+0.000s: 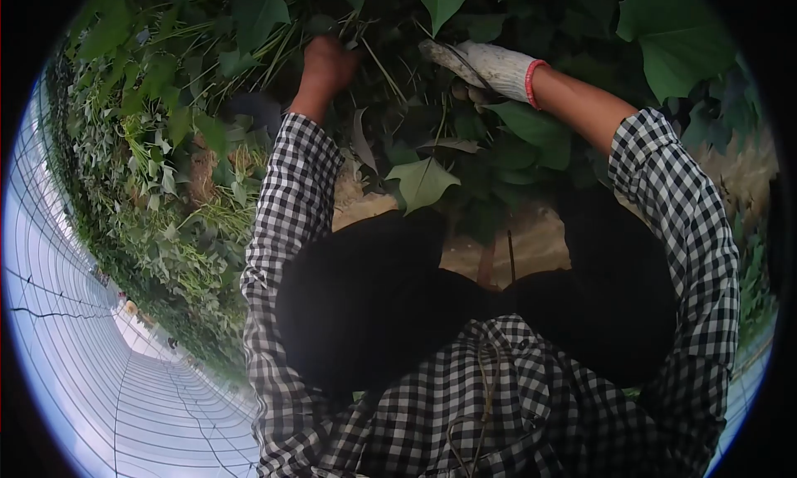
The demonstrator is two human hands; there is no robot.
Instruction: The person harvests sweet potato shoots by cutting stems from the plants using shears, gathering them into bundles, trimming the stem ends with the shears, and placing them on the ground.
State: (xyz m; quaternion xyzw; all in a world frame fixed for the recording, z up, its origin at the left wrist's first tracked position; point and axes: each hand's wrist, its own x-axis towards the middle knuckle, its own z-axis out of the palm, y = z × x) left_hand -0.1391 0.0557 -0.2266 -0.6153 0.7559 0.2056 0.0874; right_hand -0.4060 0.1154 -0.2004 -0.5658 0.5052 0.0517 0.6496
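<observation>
Among dense green leaves and thin stems at the top of the view, my bare left hand (330,63) is closed, with its fingers partly hidden in the foliage. What it holds, if anything, cannot be made out. My right hand (475,66) wears a soiled white glove with a red cuff. Its fingers are bent near a thin dark stem (466,63) that passes over the glove; the fingertips are partly behind leaves. A pale green leaf (422,183) hangs below and between my hands. Large leaves (677,42) stand right of the gloved hand.
My dark-trousered knees (357,299) are bent below the plants, with brown soil (531,244) between them. A thick row of leafy vines (158,196) runs down the left side. Beyond it curves a ribbed, see-through cover (141,403). A cord (483,395) hangs over the checked shirt.
</observation>
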